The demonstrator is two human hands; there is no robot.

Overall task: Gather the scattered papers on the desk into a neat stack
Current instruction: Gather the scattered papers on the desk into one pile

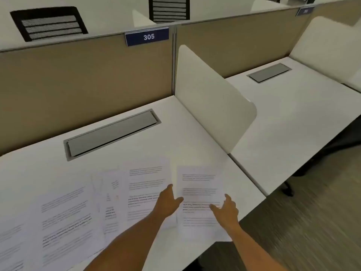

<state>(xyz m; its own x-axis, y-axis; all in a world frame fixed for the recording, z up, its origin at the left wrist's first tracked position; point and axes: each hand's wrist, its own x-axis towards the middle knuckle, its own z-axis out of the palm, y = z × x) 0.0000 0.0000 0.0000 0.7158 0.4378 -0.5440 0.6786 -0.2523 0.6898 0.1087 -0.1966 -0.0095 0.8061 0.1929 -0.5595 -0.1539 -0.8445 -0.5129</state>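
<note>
Several printed white papers lie spread over the near part of the white desk (175, 133). The rightmost sheet (199, 182) sits near the desk's right front corner. My left hand (168, 202) pinches that sheet's left edge with the thumb on top. My right hand (226, 210) rests on its right side, fingers spread over the print. Left of it lies a second sheet (145, 184), partly under my left hand, then a folded-looking sheet (111, 194). A larger sheet (66, 222) and another (9, 243) lie at the far left.
A grey cable hatch (111, 133) is set into the desk behind the papers. A tan partition with a blue "305" sign (147, 37) closes the back. A white side divider (207, 98) stands on the right, with another desk (289, 106) beyond it.
</note>
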